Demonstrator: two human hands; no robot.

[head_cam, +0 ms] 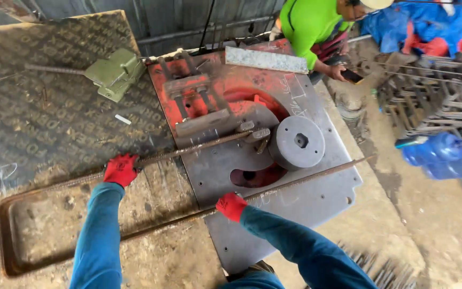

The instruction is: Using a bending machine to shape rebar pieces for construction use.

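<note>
Left hand (120,170) and right hand (231,206), fingers closed on the bent rebar (306,175), feed it into the bending machine (297,142); next, seating it against the pins.

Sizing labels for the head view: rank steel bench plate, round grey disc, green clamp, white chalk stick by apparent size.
1. Steel bench plate
2. Round grey disc and green clamp: look about alike, so no ranking between them
3. White chalk stick

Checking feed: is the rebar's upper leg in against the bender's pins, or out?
In: the rebar upper leg reaches the pins beside the disc.
</note>
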